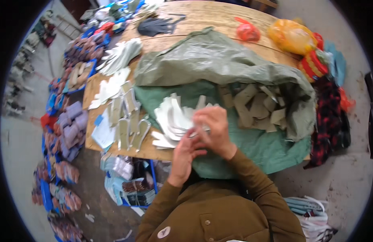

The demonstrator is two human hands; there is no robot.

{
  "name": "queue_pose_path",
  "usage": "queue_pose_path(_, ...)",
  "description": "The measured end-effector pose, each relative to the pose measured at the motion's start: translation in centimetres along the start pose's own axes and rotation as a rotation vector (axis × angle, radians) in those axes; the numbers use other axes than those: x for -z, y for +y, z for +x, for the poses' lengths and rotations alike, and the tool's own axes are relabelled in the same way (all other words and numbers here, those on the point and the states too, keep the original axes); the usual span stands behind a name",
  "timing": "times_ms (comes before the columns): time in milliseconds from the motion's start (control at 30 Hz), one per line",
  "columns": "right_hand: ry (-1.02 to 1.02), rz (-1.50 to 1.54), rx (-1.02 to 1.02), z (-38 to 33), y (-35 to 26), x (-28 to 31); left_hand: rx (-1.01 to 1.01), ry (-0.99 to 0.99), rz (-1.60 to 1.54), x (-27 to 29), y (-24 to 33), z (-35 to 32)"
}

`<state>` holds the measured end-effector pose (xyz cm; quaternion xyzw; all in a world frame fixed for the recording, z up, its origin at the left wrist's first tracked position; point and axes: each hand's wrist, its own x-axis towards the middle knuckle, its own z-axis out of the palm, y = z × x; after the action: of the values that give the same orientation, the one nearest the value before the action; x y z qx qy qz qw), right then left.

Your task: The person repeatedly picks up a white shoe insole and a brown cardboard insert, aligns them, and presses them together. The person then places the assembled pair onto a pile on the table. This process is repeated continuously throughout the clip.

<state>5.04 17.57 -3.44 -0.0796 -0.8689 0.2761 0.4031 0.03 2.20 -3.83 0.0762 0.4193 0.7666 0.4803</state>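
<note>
Both hands meet over the wooden table's near edge — the right hand clamps a fanned stack of pale flat pieces, the left hand pinching at its lower edge. They look light, thin and bendy — best gripped by the bundled ends.

1. A wooden table of pale planks filled the upper middle of the view, its surface lit evenly by soft daylight.
2. The floor was grey concrete, stained and scuffed, with scraps of paper lying on it at lower left.
3. Blue crates stood on the floor beside the table's near-left corner.
4. Along the left, rows of bundled goods ran in lines across the floor.
5. Right of the table, the concrete looked dusty and blotched.
</note>
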Motion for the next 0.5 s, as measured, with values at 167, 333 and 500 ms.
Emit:
queue_pose_path(167, -0.025, -0.100, 0.073, -1.6, -1.8, 4.9, 0.068, -0.105, -0.083, -1.0, 0.0, 0.9)
queue_pose_path(333, -0.108, -0.889, -0.289, -1.4, 4.5, 9.9, 0.198, -0.063, -0.113, -2.1, -0.8, 0.7)
queue_pose_path(500, -0.211, -0.803, -0.198, -4.4, 5.7, 9.8, 0.122, -0.035, -0.218, -1.2, -1.2, -0.4)
